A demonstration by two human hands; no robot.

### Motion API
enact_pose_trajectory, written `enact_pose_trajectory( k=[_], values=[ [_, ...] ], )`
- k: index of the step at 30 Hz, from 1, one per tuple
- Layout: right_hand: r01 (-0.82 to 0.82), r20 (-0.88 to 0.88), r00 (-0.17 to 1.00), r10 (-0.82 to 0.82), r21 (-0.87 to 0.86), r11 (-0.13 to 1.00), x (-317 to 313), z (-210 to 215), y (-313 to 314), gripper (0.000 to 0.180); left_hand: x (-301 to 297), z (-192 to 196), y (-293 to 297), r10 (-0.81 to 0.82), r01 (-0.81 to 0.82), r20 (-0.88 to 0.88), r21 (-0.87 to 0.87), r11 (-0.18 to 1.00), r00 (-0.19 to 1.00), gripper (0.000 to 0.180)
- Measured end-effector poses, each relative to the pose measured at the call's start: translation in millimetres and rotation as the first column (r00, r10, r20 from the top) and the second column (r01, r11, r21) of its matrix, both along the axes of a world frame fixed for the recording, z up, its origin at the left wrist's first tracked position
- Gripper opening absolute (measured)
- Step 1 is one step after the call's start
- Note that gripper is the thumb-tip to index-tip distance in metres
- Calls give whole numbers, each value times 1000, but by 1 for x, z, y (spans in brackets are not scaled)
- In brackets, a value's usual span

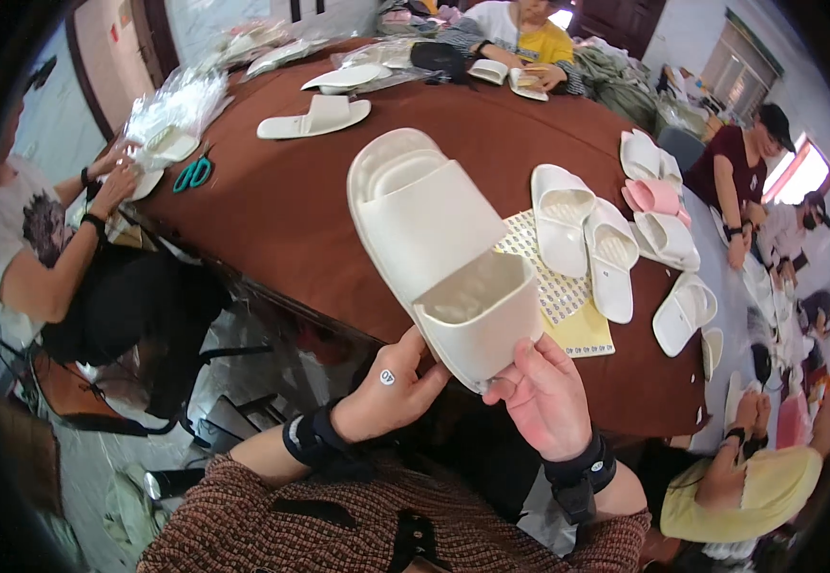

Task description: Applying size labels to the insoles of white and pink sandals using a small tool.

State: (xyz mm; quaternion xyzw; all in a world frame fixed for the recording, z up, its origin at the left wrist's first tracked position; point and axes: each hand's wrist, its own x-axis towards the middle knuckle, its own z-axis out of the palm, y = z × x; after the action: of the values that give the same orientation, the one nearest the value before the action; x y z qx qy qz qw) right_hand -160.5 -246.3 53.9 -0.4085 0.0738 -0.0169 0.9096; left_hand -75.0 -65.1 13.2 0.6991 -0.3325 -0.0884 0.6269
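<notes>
Over the table's near edge I hold a pair of cream-white slide slippers [439, 215], overlapped and tilted, one strap above the other. My left hand [386, 384] is closed on the lower left edge, its fingers partly hidden behind the sole; a small round white sticker is on its back. My right hand [550, 406] pinches the lower right end near the strap opening, thumb in front. Just beyond the slippers lies a sheet of small round stickers [558, 286] with a yellow part [589, 334]. Beside it rest two white slippers [563, 224], side by side.
More white slippers [684, 310] and a pink slipper [658, 198] line the right of the brown-covered table [272, 210]. A single slipper [315, 117], teal scissors [192, 174] and plastic bags [181, 100] lie farther left. Co-workers sit around; a chair [90, 392] stands at left.
</notes>
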Motion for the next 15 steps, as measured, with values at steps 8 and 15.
enact_pose_trajectory(
  k=[8, 15],
  values=[
    [105, 36, 993, -109, 104, 989, 10, -9, -7, 27, 1, -10, -11, 27, -28, 14, 42, 999, 1000, 28],
    [278, 176, 935, -308, 175, 944, -16, -7, -64, 23, 5, 5, 0, -28, -1, 140, 200, 980, 990, 15]
  ],
)
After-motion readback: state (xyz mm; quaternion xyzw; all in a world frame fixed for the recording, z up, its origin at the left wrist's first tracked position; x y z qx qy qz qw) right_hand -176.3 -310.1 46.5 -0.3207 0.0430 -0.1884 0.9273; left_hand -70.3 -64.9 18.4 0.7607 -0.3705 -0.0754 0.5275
